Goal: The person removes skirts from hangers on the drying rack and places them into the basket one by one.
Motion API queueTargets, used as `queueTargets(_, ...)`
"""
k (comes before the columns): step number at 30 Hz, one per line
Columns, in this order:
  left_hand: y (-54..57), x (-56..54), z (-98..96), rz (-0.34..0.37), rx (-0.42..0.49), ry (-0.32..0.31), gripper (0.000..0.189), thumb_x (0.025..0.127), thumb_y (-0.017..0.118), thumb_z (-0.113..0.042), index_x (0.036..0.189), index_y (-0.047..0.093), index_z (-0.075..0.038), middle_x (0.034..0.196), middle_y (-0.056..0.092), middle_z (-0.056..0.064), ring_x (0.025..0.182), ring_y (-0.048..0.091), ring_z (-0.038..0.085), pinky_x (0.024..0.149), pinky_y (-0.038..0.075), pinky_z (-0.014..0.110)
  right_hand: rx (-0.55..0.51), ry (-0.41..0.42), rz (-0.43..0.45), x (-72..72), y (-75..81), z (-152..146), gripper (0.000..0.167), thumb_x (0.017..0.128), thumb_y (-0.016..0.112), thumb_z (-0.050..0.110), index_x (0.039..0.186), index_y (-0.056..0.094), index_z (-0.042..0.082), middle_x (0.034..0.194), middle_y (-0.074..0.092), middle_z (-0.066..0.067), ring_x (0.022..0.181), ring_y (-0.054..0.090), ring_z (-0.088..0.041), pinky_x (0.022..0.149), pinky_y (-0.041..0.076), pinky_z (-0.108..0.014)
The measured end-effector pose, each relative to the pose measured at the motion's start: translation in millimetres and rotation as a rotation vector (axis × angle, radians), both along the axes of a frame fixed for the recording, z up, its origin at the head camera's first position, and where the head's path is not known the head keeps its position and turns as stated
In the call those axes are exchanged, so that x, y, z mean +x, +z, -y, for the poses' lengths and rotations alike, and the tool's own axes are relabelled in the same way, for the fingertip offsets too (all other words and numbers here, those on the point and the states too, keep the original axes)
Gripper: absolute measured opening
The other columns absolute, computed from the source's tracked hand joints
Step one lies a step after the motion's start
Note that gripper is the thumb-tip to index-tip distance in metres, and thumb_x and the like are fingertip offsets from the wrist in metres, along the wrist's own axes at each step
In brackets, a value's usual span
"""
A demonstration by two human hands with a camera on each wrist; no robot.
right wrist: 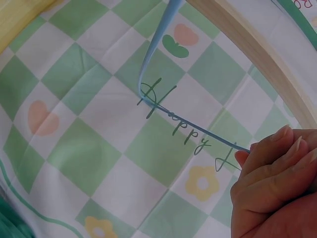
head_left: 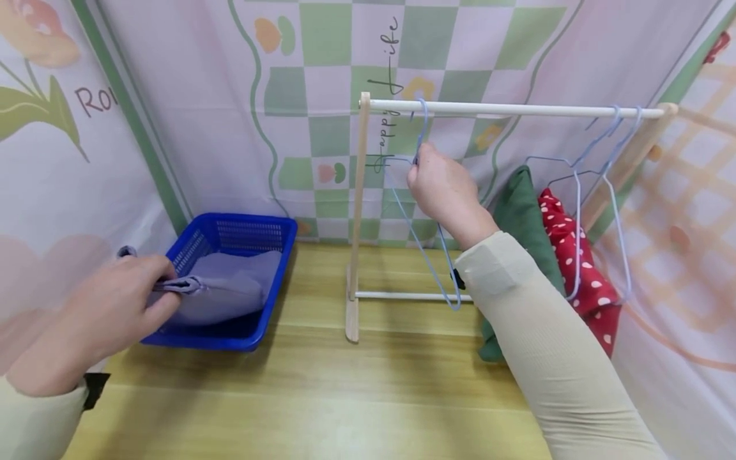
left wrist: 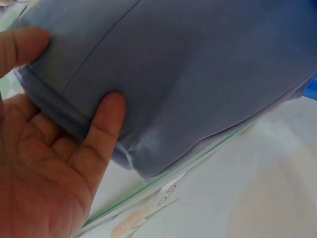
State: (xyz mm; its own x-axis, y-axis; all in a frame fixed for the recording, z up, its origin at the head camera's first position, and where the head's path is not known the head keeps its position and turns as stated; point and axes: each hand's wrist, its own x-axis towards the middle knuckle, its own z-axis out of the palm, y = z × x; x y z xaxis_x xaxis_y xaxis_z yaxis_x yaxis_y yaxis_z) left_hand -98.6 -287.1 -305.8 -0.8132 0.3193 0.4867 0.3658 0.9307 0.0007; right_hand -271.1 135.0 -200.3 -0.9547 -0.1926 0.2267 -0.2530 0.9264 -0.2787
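My left hand [head_left: 112,313] pinches the edge of a grey-purple piece of clothing [head_left: 230,303], whose rest lies in a blue plastic basket [head_left: 215,338]. In the left wrist view the smooth cloth [left wrist: 198,74] spreads out from between thumb and fingers, with a seam running along it. A light blue wire hanger [head_left: 425,121] has its hook over the top bar of a small clothes rack [head_left: 512,109]. My right hand [head_left: 445,188] grips this hanger just below the hook. The right wrist view shows the hanger's bare wire [right wrist: 198,125] leading out from the curled fingers.
At the rack's right end, a green garment [head_left: 526,217] and a red garment with white dots [head_left: 600,306] hang on blue hangers. The rack's wooden left post [head_left: 359,204] stands between basket and hanger. Printed cloth walls surround the wooden tabletop [head_left: 322,396].
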Motion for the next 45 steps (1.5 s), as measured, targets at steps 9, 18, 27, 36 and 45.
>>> queueTargets(9,4.0,-26.2,-7.0,0.136,-0.018,-0.008,0.008,0.085,0.069,-0.013,0.087,0.062,-0.015,0.074,0.054,-0.007,0.065,0.044,0.013,0.061,0.039,0.034,0.005,0.012,0.0,0.0,-0.6,-1.4,0.03,0.107,0.031,0.022,0.121,0.051,0.004,0.105,0.064,-0.017,0.087,0.059,-0.036,0.075,0.05,-0.051)
queueTargets(18,8.2,-61.8,-11.4,0.277,-0.013,-0.013,0.009,0.089,0.067,-0.014,0.085,0.059,-0.015,0.072,0.054,-0.004,0.063,0.047,0.015,0.061,0.04,0.034,0.002,0.004,0.0,-1.3,-0.3,-1.7,0.031,0.107,0.032,0.023,0.123,0.051,0.005,0.108,0.065,-0.017,0.091,0.061,-0.037,0.077,0.051,-0.054)
queueTargets(27,2.1,-99.9,-15.4,0.287,-0.011,0.023,0.007,0.092,0.062,-0.014,0.087,0.06,-0.009,0.079,0.058,0.005,0.072,0.052,0.025,0.068,0.043,0.043,0.002,0.008,-0.01,-2.4,-1.1,-1.0,0.031,0.106,0.032,0.022,0.124,0.051,0.004,0.109,0.066,-0.018,0.092,0.062,-0.038,0.078,0.052,-0.055)
queueTargets(36,-25.2,-128.2,-19.2,0.158,-0.008,-0.022,0.008,0.094,0.066,-0.002,0.101,0.068,0.003,0.097,0.07,0.026,0.095,0.065,0.048,0.087,0.052,0.061,0.008,0.003,-0.008,-2.3,-0.4,0.0,0.032,0.106,0.032,0.022,0.124,0.051,0.003,0.108,0.065,-0.018,0.091,0.061,-0.037,0.077,0.051,-0.055)
queueTargets(45,-47.5,-149.5,-28.0,0.228,0.013,0.143,0.011,0.1,0.059,-0.003,0.104,0.068,0.001,0.095,0.064,0.026,0.093,0.06,0.045,0.078,0.052,0.058,0.01,0.001,0.004,-1.8,0.2,0.2,0.032,0.106,0.032,0.022,0.125,0.051,0.003,0.109,0.065,-0.017,0.091,0.061,-0.036,0.077,0.051,-0.054)
